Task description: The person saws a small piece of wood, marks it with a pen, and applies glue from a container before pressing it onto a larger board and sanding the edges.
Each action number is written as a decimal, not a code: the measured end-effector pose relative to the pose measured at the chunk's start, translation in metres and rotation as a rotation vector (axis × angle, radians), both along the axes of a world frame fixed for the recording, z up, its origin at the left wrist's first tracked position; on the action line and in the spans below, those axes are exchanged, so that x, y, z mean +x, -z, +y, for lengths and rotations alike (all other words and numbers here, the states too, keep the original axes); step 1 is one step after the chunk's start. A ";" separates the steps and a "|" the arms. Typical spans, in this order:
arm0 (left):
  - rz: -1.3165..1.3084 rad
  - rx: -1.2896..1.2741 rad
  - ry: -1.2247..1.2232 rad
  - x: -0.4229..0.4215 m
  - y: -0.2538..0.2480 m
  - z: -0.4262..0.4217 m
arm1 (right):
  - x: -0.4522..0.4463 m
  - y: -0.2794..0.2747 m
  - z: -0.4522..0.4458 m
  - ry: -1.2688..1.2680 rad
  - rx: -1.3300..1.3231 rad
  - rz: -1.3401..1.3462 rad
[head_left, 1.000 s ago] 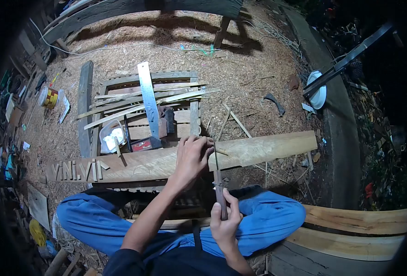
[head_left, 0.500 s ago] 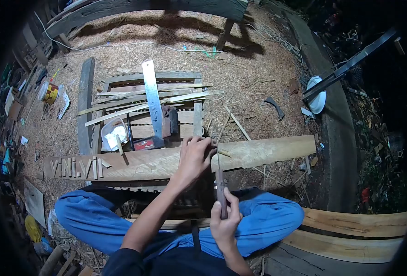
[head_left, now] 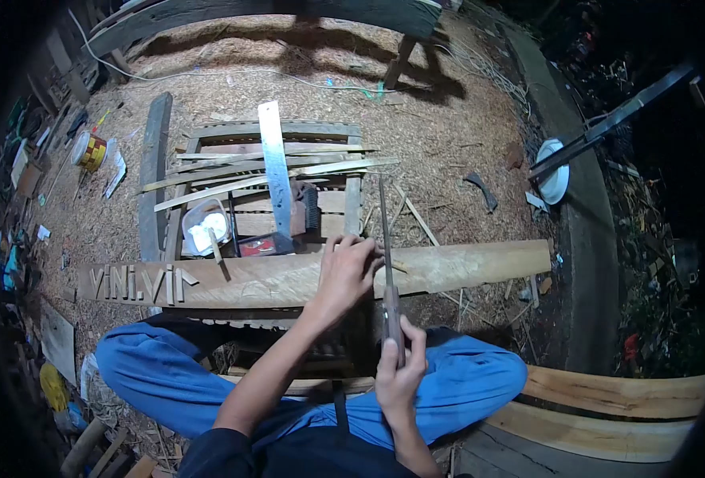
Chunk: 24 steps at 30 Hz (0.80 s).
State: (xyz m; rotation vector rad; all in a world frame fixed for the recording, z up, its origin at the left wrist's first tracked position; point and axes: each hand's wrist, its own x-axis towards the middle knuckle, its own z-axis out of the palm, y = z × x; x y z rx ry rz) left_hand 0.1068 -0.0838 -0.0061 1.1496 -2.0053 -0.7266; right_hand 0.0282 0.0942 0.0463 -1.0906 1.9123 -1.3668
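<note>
My right hand [head_left: 400,370] is wrapped around the handle of a saw [head_left: 386,231], which I see nearly edge-on with its thin blade pointing away from me. The blade crosses a long wooden board [head_left: 472,263] that lies in front of my knees. My left hand [head_left: 348,271] rests on the board just left of the blade, fingers closed on a thin wood strip [head_left: 400,265]; most of the strip is hidden by the hand. Raised wooden letters [head_left: 133,284] reading roughly "VINI.VIR" stand at the board's left end.
Behind the board, a slatted wooden frame [head_left: 354,195] bears long wood strips [head_left: 209,191], a broad metal blade [head_left: 274,163], a tub of white paste [head_left: 206,227] with a stick, and a brush [head_left: 312,209]. A striped bucket [head_left: 89,151] stands left; planks [head_left: 607,430] lie right.
The saw has slid away from me, with much more of its blade now showing beyond the board. My left hand stays at the strip; the whole view has shifted slightly.
</note>
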 end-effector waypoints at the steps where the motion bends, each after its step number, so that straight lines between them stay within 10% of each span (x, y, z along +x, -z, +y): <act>1: 0.004 -0.002 -0.007 0.001 0.001 -0.001 | 0.000 0.001 0.011 0.008 0.015 -0.037; 24: -0.005 -0.014 0.034 0.001 0.001 0.004 | 0.005 -0.014 -0.016 -0.022 0.056 0.215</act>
